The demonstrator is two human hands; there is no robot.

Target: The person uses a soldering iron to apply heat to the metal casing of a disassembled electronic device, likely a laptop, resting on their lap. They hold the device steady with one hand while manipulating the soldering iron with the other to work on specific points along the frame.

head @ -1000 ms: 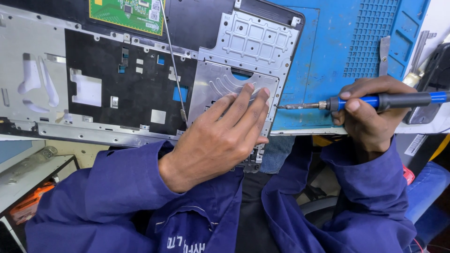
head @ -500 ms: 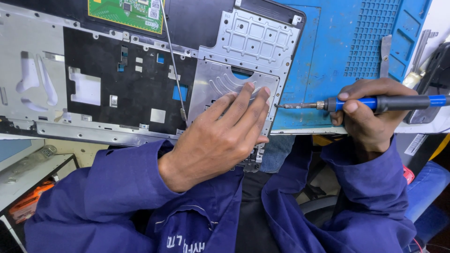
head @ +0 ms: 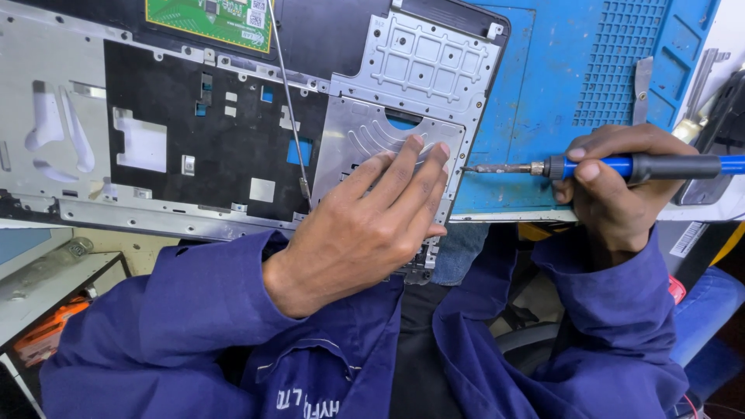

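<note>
An opened laptop case (head: 194, 147), black and silver inside, lies across a blue work mat (head: 535, 93). My left hand (head: 365, 225) rests flat on its silver metal plate (head: 365, 136) near the front right corner, fingers together and holding the case down. My right hand (head: 621, 186) grips a blue-handled soldering iron (head: 621, 165) lying sideways, its metal tip (head: 477, 168) pointing left and almost touching the case's right edge. Both sleeves are dark blue.
A green circuit board (head: 209, 19) sits at the case's top edge, and a thin grey wire (head: 289, 109) runs down across the black panel. Metal tweezers (head: 642, 89) lie on the mat's gridded part. An orange object (head: 46, 334) sits low at the left.
The view has shifted very slightly. Both hands and the iron keep the same positions.
</note>
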